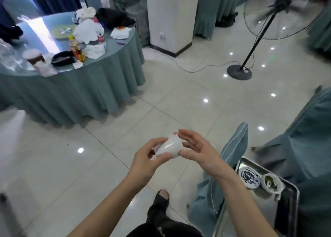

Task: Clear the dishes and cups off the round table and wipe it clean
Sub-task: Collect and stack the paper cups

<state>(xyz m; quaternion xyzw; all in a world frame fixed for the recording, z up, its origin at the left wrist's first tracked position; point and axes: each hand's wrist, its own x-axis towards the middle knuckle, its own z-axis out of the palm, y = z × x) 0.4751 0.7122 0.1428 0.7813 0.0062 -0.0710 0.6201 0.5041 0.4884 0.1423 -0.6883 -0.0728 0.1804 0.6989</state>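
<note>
A small translucent plastic cup [169,147] lies on its side in the air between my hands, above the tiled floor. My left hand [146,157] grips its base end with curled fingers and thumb. My right hand [198,150] is at the cup's rim, its thumb touching the rim's lower edge and its fingers spread straight over the top. At the lower right a metal tray [290,206] carries two small dirty dishes [249,177] [271,183]. A round table [100,70] with a teal cloth stands at the upper left, cluttered with bottles, napkins and containers.
A chair in a teal cover [222,175] stands beside the tray. A standing fan [268,30] with a black base and a cable across the floor is at the upper right. A white pillar [170,18] rises behind the table. My foot [161,202] is below my hands.
</note>
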